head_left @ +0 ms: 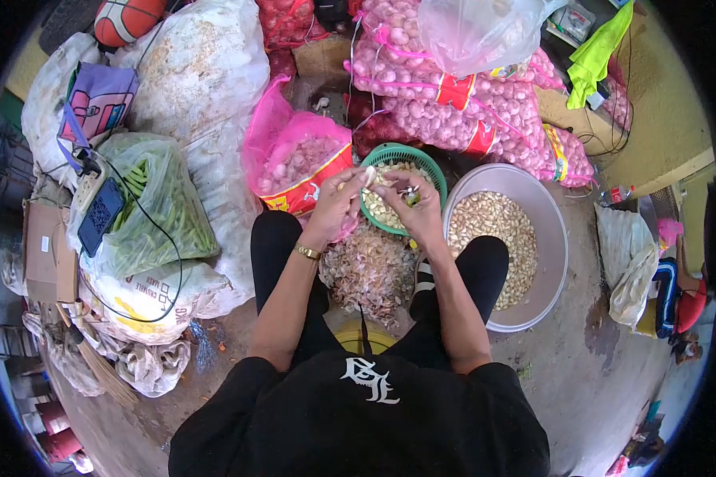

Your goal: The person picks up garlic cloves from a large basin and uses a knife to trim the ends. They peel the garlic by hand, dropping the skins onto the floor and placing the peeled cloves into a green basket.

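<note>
My left hand is closed, thumb and fingertips pinching a pale garlic clove. Close beside it, my right hand has curled fingers around a small dark and yellow-green object too small to name; its thumb and index point toward the clove. Both hands hover over a green plastic basket holding whitish cloves. Below lies a heap of dry garlic skins between my legs. An open pink mesh bag of garlic stands to the left of the basket.
Right of the basket stands a wide basin with many cloves. Full pink mesh sacks of garlic are stacked behind. White sacks and a clear bag of green pods line the left side. A phone rests there with a cable.
</note>
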Demonstrator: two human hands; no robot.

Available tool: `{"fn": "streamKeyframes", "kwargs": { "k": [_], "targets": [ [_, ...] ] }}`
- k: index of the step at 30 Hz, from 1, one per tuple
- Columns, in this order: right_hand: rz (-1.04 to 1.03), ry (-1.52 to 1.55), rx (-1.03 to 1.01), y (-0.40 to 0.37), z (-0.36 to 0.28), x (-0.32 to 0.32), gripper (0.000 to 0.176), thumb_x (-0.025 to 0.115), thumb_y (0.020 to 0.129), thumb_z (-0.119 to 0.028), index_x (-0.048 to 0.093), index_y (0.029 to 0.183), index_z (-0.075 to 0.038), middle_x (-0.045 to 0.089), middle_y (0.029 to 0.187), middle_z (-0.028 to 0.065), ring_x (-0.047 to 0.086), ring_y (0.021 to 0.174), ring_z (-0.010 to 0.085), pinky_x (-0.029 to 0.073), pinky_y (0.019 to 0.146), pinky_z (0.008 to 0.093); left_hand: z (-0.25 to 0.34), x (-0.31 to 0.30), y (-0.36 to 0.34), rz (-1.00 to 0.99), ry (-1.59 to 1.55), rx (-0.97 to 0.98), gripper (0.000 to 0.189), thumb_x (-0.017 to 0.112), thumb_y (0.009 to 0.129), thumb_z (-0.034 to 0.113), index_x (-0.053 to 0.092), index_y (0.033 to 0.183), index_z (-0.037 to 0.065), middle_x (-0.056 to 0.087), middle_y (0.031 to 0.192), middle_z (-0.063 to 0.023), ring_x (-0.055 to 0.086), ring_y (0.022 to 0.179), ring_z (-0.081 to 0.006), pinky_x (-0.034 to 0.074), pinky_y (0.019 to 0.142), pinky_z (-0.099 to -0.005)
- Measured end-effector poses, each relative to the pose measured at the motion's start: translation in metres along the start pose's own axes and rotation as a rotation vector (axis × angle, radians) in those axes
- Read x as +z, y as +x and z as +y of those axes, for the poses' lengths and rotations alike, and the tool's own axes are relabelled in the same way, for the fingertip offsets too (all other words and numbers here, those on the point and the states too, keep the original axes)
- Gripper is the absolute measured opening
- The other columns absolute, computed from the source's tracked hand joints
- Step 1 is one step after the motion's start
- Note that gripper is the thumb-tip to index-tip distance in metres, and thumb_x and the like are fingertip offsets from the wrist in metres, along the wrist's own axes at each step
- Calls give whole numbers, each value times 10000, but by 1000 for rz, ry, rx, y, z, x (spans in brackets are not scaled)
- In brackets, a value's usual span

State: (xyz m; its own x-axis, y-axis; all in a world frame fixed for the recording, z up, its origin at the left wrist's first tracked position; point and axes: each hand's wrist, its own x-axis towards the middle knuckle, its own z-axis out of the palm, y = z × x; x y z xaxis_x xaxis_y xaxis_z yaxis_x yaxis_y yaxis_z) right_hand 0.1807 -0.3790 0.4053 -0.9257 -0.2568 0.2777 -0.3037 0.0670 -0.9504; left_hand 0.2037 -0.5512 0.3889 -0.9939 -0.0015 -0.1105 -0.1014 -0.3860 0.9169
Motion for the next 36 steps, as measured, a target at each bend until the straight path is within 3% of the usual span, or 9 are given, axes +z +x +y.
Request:
{"fn": "streamKeyframes", "kwargs": {
  "k": [4, 13, 16, 19, 24, 27, 31, 33, 36],
  "targets": [
    [-2, 199, -7, 6, 5, 4, 187, 716, 866, -47, 671, 1036, 18, 658, 833, 30, 619, 773, 85, 497, 695, 224, -9, 0, 1, -59, 15, -10, 320, 601, 971, 222, 615, 1183, -18, 524, 585, 36, 425, 423, -29, 320, 396, -190],
    [-90, -142, -114, 2, 4, -3, 59, 666, 881, -20, 649, 852, 29, 663, 791, 49, 609, 773, 99, 492, 723, 262, -4, 3, 2, 51, -193, -62, 282, 591, 977, 210, 620, 1141, -17, 540, 601, 19, 430, 406, -29, 306, 351, -181],
    [-287, -113, -48, -9, 2, -10, 58, 690, 841, -10, 650, 860, 27, 663, 782, 45, 591, 772, 95, 480, 718, 271, 3, -3, 6, 51, -297, -78, 274, 576, 987, 238, 616, 1103, -8, 519, 590, 17, 417, 398, -31, 296, 334, -178],
    [-464, -139, 79, -16, 1, -17, 89, 707, 789, 6, 656, 861, 12, 669, 771, 62, 608, 748, 107, 485, 704, 283, 5, -5, 7, 2, -395, -91, 287, 555, 997, 270, 607, 1077, 0, 542, 633, 0, 389, 399, -32, 308, 346, -172],
    [-550, -395, -61, -23, 23, -24, 186, 755, 712, -26, 684, 884, -31, 668, 724, 85, 635, 689, 166, 492, 682, 314, 6, -3, 6, -87, -616, -157, 274, 522, 1011, 258, 554, 1177, 42, 621, 954, -59, 422, 480, -26, 306, 377, -161],
    [-643, -522, -44, -26, 21, -30, 195, 767, 746, -74, 704, 928, -39, 669, 715, 87, 631, 690, 160, 494, 687, 321, 2, -6, 8, -128, -646, -172, 281, 516, 1014, 255, 531, 1216, 61, 611, 1007, -51, 435, 502, -27, 306, 376, -160],
    [-562, -396, 66, -18, 4, -27, 193, 759, 801, -125, 712, 964, -33, 679, 754, 89, 623, 729, 140, 492, 719, 312, -2, -10, 10, -184, -640, -154, 285, 520, 1012, 261, 535, 1215, 61, 615, 997, -38, 425, 493, -27, 318, 380, -160],
    [-171, -148, 15, -16, 0, -16, 209, 746, 851, -177, 712, 970, -8, 693, 819, 76, 608, 781, 115, 486, 761, 295, 0, -8, 8, -241, -588, -162, 288, 533, 1006, 271, 535, 1208, 65, 610, 962, -22, 419, 489, -22, 320, 381, -159],
    [8, -10, 100, -8, 4, -6, 246, 739, 861, -204, 721, 981, 10, 702, 803, 61, 611, 756, 121, 490, 710, 293, 2, 3, 2, -218, -494, -177, 262, 510, 1016, 244, 546, 1183, 45, 569, 830, -7, 409, 474, -25, 311, 379, -160]
  ]
}}
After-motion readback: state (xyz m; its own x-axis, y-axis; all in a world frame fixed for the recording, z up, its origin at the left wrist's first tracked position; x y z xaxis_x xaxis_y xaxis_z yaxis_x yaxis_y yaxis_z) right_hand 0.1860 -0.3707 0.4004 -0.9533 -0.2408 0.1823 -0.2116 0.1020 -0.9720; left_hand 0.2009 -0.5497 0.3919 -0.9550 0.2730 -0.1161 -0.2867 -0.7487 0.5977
